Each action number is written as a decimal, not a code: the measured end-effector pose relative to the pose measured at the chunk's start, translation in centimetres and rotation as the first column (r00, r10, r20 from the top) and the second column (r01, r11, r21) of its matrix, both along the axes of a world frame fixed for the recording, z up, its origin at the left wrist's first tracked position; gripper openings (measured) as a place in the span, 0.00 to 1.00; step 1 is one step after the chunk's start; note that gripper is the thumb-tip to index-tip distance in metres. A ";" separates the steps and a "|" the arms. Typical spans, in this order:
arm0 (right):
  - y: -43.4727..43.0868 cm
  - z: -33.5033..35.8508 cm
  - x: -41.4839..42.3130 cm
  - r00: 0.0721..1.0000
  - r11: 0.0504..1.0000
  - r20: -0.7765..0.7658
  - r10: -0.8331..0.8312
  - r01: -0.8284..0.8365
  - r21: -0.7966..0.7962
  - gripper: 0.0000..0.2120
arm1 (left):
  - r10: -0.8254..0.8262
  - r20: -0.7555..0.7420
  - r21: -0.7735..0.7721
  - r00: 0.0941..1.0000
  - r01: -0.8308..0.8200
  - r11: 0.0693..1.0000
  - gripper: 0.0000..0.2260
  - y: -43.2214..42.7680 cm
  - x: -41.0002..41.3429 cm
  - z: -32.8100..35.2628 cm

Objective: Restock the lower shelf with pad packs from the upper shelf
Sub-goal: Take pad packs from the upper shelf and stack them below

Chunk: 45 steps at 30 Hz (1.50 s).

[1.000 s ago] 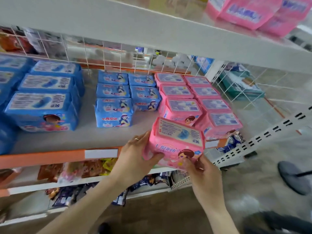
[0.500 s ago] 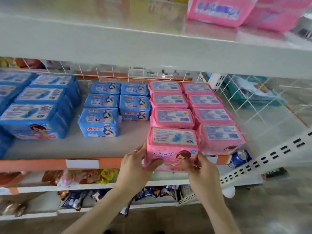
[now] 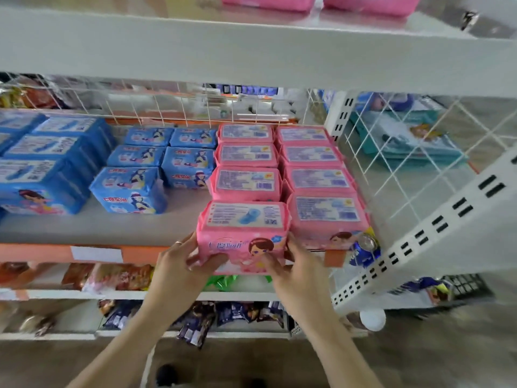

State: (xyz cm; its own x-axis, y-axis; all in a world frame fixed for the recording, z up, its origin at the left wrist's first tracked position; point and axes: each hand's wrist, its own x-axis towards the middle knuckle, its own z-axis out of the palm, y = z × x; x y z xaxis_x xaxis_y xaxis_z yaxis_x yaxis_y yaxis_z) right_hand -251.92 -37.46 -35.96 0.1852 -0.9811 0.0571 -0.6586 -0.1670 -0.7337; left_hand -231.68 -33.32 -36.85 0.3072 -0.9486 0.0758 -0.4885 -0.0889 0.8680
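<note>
**Seat the pack square in its row**

The left hand (image 3: 179, 264) and right hand (image 3: 296, 273) grip the pink pack (image 3: 243, 228) by its ends at the front edge of the lower shelf (image 3: 112, 228). Push it straight back against the pack behind (image 3: 246, 184), keeping its front flush with the neighbour pack (image 3: 327, 217).

- My left hand (image 3: 179, 264) grips the pink pack (image 3: 243, 236) at its left end, thumb across the front.
- My right hand (image 3: 296, 271) grips the right end, thumb on the front.
- Both forearms reach forward, converging.
</note>
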 end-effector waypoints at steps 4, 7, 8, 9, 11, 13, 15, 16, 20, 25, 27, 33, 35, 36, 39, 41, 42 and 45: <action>0.5 -0.1 -0.3 0.999 0.999 0.040 -0.003 0.005 -0.045 0.16 | -0.007 -0.002 -0.011 1.000 0.007 1.000 0.19 0.5 -0.2 0.1; 0.3 -0.4 -0.1 0.998 0.999 0.056 -0.014 0.016 -0.051 0.17 | -0.021 0.014 -0.027 1.000 0.021 0.999 0.20 0.1 -0.1 0.0; 0.2 -0.4 0.0 0.998 0.998 0.060 -0.019 0.022 -0.054 0.17 | -0.025 0.026 -0.039 0.999 0.027 0.999 0.21 -0.2 0.1 -0.1; 0.1 -0.4 0.2 0.997 0.998 0.069 -0.026 0.030 -0.062 0.18 | -0.028 0.035 -0.053 0.999 0.030 0.998 0.22 -0.5 0.2 -0.1; -0.2 -0.5 0.8 0.995 0.994 0.088 -0.047 0.055 -0.090 0.19 | -0.030 0.046 -0.076 0.998 0.034 0.997 0.24 -1.0 0.5 -0.3; -0.5 -0.7 1.4 0.994 0.987 0.081 -0.077 0.087 -0.135 0.17 | -0.041 0.050 -0.071 0.998 0.044 0.996 0.21 -1.6 0.7 -0.5; -0.7 -1.1 1.9 0.992 0.974 0.063 -0.113 0.123 -0.190 0.15 | -0.048 0.041 -0.040 0.998 0.049 0.998 0.17 -2.2 0.8 -0.9; -0.8 -1.3 2.2 0.989 0.968 0.059 -0.134 0.143 -0.208 0.14 | -0.049 0.036 -0.021 0.998 0.049 0.999 0.16 -2.5 1.0 -1.1; -1.4 -1.8 3.0 0.982 0.969 0.052 -0.183 0.189 -0.158 0.12 | -0.068 0.046 -0.011 0.997 0.069 0.998 0.15 -3.7 1.4 -1.8; -2.5 -2.1 3.9 0.968 0.969 0.071 -0.239 0.242 -0.044 0.08 | -0.078 0.073 -0.049 0.994 0.081 0.995 0.17 -4.7 1.7 -2.5; -2.8 -2.3 4.0 0.967 0.968 0.058 -0.246 0.248 -0.028 0.06 | -0.072 0.069 -0.068 0.995 0.076 0.995 0.18 -4.8 1.7 -2.7; -3.5 -2.8 4.3 0.965 0.966 0.054 -0.258 0.258 -0.005 0.12 | -0.064 0.064 -0.110 0.996 0.070 0.991 0.20 -5.4 1.3 -3.1; -3.6 -2.9 4.4 0.963 0.964 0.053 -0.264 0.266 -0.020 0.09 | -0.064 0.061 -0.114 0.996 0.071 0.991 0.19 -5.5 1.4 -3.2; -3.7 -2.8 4.5 0.962 0.962 0.054 -0.269 0.270 -0.028 0.08 | -0.066 0.054 -0.114 0.996 0.071 0.991 0.19 -5.6 1.3 -3.1; -4.2 -2.6 4.3 0.966 0.964 0.020 -0.259 0.260 -0.046 0.06 | -0.058 0.049 -0.132 0.997 0.064 0.989 0.21 -5.9 1.3 -3.0; -4.5 -2.5 4.0 0.970 0.969 -0.023 -0.243 0.242 -0.049 0.03 | -0.047 0.053 -0.138 0.997 0.054 0.989 0.20 -6.0 1.2 -3.2; -4.6 -2.4 3.9 0.970 0.971 -0.041 -0.238 0.236 -0.047 0.03 | -0.043 0.047 -0.136 0.998 0.049 0.990 0.19 -6.0 1.2 -3.4; -4.5 -2.2 3.9 0.969 0.972 -0.083 -0.232 0.228 -0.053 0.03 | -0.029 0.019 -0.142 0.999 0.031 0.989 0.19 -6.1 1.0 -3.8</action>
State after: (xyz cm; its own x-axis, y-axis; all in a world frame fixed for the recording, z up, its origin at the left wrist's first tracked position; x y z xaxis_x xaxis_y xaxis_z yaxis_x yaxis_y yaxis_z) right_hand -247.98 -42.00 -38.17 -0.0389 -0.9949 0.0931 -0.7444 -0.0333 -0.6669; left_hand -230.67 -39.39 -40.61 0.2761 -0.9368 0.2151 -0.5036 0.0496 0.8625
